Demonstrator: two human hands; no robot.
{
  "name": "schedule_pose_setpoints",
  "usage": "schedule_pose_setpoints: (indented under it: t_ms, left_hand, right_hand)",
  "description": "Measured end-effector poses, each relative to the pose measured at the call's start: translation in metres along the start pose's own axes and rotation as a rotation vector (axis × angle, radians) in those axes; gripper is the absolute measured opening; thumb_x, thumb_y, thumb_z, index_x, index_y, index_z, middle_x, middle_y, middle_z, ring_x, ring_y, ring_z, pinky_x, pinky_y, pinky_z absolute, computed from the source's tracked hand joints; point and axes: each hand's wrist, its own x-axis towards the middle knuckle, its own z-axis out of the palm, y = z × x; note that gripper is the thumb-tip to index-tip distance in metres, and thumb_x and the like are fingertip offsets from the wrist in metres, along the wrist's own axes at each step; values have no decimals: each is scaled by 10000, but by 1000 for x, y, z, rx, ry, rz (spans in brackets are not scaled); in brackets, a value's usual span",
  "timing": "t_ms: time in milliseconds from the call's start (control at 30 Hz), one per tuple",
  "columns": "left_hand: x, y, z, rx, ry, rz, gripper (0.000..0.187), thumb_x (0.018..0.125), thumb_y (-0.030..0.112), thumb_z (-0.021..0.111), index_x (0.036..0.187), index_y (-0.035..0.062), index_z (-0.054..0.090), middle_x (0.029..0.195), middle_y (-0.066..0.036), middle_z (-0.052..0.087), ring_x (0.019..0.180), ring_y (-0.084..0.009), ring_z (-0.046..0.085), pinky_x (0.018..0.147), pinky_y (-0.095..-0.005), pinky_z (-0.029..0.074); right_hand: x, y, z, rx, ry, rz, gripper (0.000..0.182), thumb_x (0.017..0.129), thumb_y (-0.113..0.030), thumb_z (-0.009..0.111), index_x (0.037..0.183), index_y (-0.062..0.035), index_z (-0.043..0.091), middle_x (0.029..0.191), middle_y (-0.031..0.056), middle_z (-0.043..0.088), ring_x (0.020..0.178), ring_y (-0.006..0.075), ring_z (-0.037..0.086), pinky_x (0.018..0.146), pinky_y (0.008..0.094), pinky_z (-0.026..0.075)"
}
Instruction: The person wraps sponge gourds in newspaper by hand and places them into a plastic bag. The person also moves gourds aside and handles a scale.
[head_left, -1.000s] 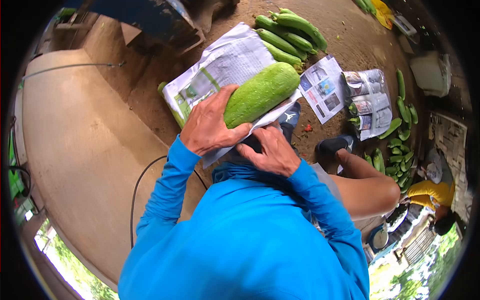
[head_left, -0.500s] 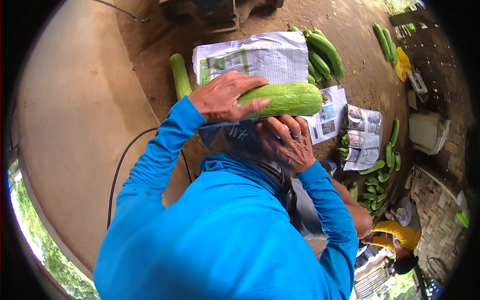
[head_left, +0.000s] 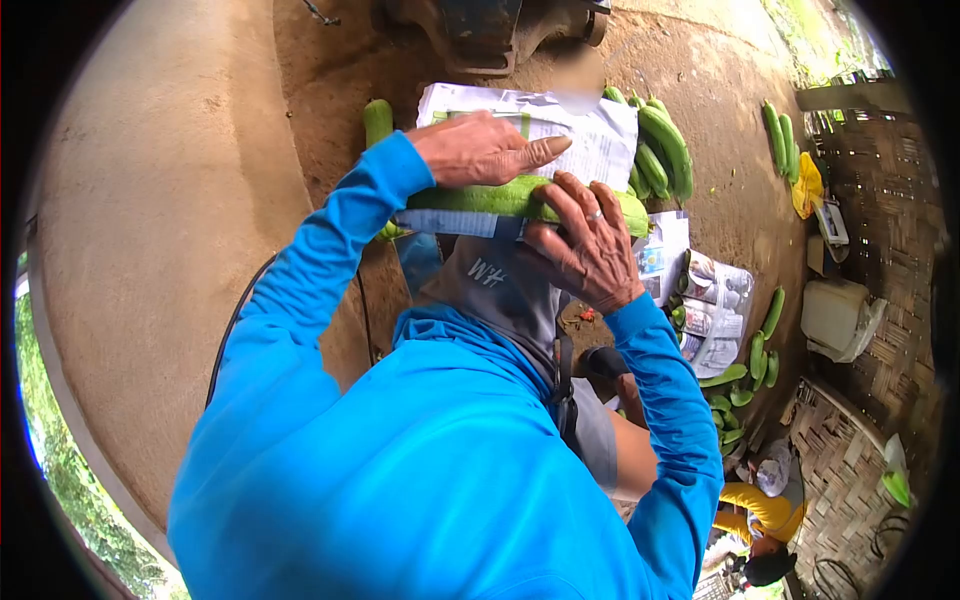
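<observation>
A long green gourd (head_left: pixel 480 199) lies crosswise on printed newspaper (head_left: pixel 590 140) in front of me. A folded strip of the paper comes up along its near side. My right hand (head_left: pixel 588 240), a ring on one finger, curls its fingers over the gourd's right part and holds it. Just beyond the gourd's left part, my left hand (head_left: pixel 480 150) rests over the newspaper with a digit stretched out to the right. Its other fingers are only partly visible, and I see nothing held in it.
More gourds (head_left: pixel 665 150) lie in a pile past the paper. Newspaper-wrapped gourds (head_left: pixel 715 300) are at the right, near loose ones (head_left: pixel 768 350). Another gourd (head_left: pixel 378 122) sits at the left. A co-worker in yellow (head_left: pixel 770 510) sits lower right. A metal machine part (head_left: pixel 490 35) stands at the back.
The gourd has gone down onto the newspaper, whose near edge now folds up against it. My right hand has moved from beneath onto its top; my left hand has shifted off it to the far side.
</observation>
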Motion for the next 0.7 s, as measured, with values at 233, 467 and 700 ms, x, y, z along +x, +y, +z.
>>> schedule_pose_setpoints:
  t_ms: [233,467,700]
  left_hand:
    - [-53,34,-6,68,1023,314,247,874,199,675,1039,18,707,994,-165,690,938,-337,668,840,-438,541]
    - [-54,19,66,480,729,58,822,630,149,677,1434,179,510,1370,-69,545,1287,-310,500,1111,-548,306]
    - [-58,16,50,425,624,131,777,543,207,684,1317,204,613,1240,-64,603,1182,-305,556,1027,-502,369]
  right_hand:
    - [51,18,-27,106,-123,107,466,813,-477,757,1061,-146,543,1288,116,563,1102,309,613,846,456,492]
    - [59,45,-22,454,-150,343,654,768,-550,835,1081,-58,541,947,171,636,845,387,667,732,458,532]
    - [48,16,-24,575,-161,379,641,788,-535,811,1057,-35,513,917,214,609,858,438,638,742,508,515]
